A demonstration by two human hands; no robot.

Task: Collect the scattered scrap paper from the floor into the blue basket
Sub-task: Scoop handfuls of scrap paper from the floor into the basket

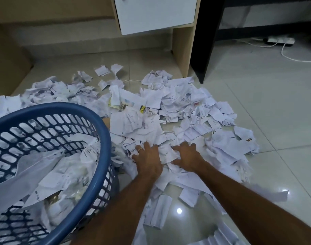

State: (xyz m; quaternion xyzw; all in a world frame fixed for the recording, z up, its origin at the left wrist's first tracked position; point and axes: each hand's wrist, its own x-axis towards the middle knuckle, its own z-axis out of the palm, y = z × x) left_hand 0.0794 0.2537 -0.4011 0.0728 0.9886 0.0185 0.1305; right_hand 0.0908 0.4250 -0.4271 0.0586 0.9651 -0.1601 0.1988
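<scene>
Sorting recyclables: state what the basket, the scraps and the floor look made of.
Blue basket: moulded plastic by its smooth rim and lattice wall.
Scrap paper: thin printed paper, torn and creased.
Floor: probably glazed tile, glossy with grout lines and lamp reflections.

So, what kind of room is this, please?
Probably an office or study room. A wooden desk with a white drawer stands on the tiled floor, and a power strip with white cables lies under a dark table nearby.
</scene>
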